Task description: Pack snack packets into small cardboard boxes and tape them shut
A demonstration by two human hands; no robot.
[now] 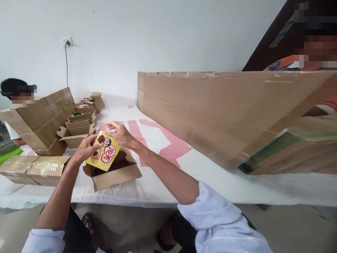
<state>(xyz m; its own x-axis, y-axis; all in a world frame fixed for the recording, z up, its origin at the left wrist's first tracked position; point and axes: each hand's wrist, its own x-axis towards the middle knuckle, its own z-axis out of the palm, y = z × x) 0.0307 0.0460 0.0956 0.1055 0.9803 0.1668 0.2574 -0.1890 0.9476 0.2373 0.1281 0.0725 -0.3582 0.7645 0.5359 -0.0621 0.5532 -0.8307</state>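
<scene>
A yellow snack box (106, 156) with a cartoon figure and red lettering on its front is tilted above an open brown cardboard carton (117, 178). My left hand (88, 147) grips it along its left side, thumb across the front. At its top right corner is my right hand (119, 134), fingers bent over the upper edge and closed on it. The snack box's lower part overlaps the carton's opening. Inside, the carton is dark, and what lies in it cannot be made out.
Several open cartons (76, 135) stand in a row behind, beside a stack of taped boxes (43, 121). Two taped cartons (48, 168) lie front left. A long cardboard partition (200, 112) runs along the right of the white-covered table (158, 189). Other people are at left and right.
</scene>
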